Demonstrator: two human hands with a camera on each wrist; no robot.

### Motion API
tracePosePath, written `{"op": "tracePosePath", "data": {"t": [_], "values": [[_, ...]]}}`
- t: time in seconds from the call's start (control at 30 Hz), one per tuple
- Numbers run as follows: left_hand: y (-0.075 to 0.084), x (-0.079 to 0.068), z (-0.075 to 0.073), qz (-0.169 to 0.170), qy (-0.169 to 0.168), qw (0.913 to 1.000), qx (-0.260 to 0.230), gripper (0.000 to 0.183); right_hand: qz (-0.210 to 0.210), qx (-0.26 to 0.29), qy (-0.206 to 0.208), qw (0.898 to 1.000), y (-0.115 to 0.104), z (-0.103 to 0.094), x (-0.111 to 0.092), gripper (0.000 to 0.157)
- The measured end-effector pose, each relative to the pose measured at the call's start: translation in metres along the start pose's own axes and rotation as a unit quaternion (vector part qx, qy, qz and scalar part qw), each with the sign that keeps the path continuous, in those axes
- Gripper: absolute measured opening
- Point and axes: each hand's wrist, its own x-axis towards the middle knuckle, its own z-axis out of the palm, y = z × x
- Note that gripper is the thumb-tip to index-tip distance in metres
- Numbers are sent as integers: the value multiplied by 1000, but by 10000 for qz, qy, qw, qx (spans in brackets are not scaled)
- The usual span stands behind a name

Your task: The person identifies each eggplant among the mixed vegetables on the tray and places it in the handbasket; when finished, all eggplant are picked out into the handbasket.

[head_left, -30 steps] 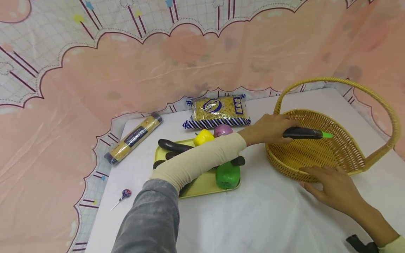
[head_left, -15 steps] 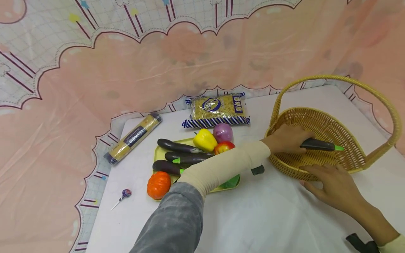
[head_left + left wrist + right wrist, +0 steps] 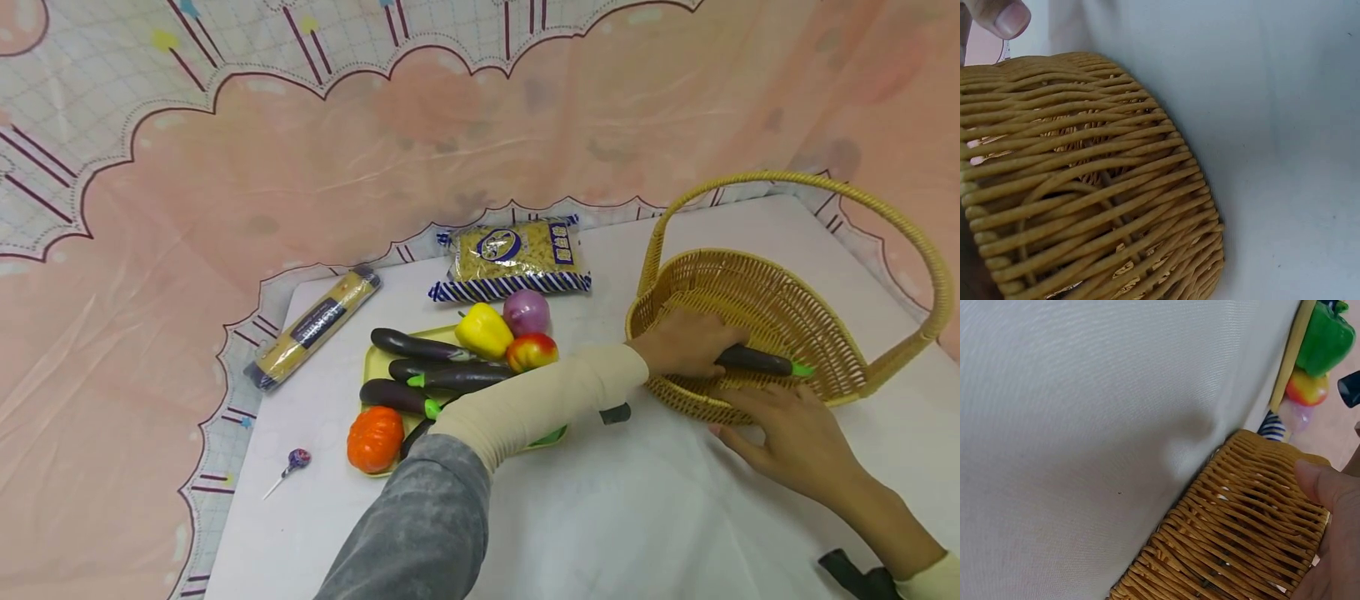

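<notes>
A yellow wicker basket (image 3: 757, 287) with a tall arched handle stands at the right of the table. My left hand (image 3: 690, 343) reaches inside it and holds a dark eggplant (image 3: 756, 360) by one end, low over the basket's floor; its green stem end points right. My right hand (image 3: 795, 437) grips the basket's front rim, fingers over the edge and thumb (image 3: 1316, 480) outside, as the right wrist view shows. In the left wrist view, the woven wall (image 3: 1097, 181) hides the eggplant, and only a fingertip (image 3: 1010, 20) shows clearly.
A yellow-green tray (image 3: 369, 367) bears several eggplants (image 3: 397, 396), an orange pumpkin (image 3: 375, 439), a yellow pepper (image 3: 483, 331), a red-yellow fruit (image 3: 532, 352) and a green pepper (image 3: 1327, 340). An onion (image 3: 527, 312), pasta bag (image 3: 517, 254), noodle pack (image 3: 315, 325) and lollipop (image 3: 291, 467) lie around.
My left hand has moved right and down into the basket, carrying the eggplant lower. More of the tray's vegetables show. My right hand stays on the rim.
</notes>
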Motion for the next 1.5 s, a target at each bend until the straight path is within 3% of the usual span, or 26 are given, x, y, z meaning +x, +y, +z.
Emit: {"op": "tracePosePath", "data": {"t": [0.5,0.73,1.0,1.27,1.5], "values": [[0,-8,-4,-91,-83,9999,42,57,-42,-3,63,10000,-2,0,0,48],[-6,-26,-17,-194,-141,9997,-37,62,16,-27,23,10000,-3,-2,0,48],[-29,-79,-29,-36,576,9982,129,59,-8,-21,14,10000,-5,-3,1,47],[-73,-149,-31,-267,1205,9923,-113,58,14,7,38,10000,-5,-3,0,48],[-114,-213,-15,-917,1463,9832,-586,55,15,38,60,10000,-6,-2,-1,47]]}}
